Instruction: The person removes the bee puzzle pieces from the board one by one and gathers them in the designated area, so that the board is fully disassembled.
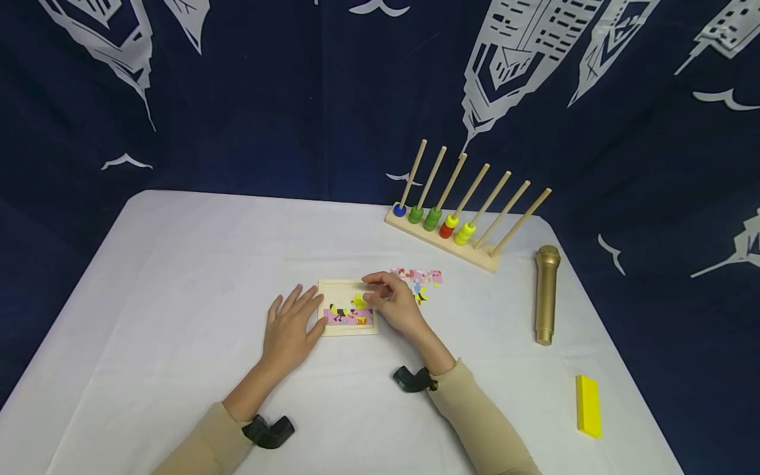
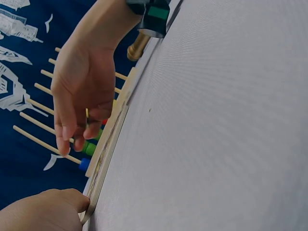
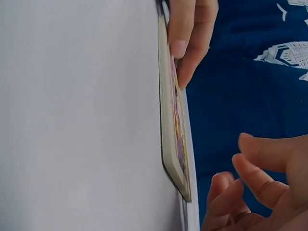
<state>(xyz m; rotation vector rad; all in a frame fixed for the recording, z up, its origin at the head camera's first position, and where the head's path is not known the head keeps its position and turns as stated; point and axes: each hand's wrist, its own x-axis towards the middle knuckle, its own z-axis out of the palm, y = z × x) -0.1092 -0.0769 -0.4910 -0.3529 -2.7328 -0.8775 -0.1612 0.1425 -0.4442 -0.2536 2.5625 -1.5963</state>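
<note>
A small wooden tray puzzle lies on the table, its lower part filled with pink pieces showing black and yellow figures. My left hand rests at the tray's left edge with fingers spread; in the left wrist view its thumb touches the rim. Over the tray's right side hovers my right hand, fingers loosely bent. Between its fingers no piece shows in the right wrist view. A yellow piece is in the tray below that hand. Several loose puzzle pieces lie beyond the right hand, partly hidden by it.
A wooden peg stand with coloured beads on upright rods stands at the back right. Along the right side lie a gold microphone-shaped cylinder and a yellow block. A dark printed cloth hangs behind the white table.
</note>
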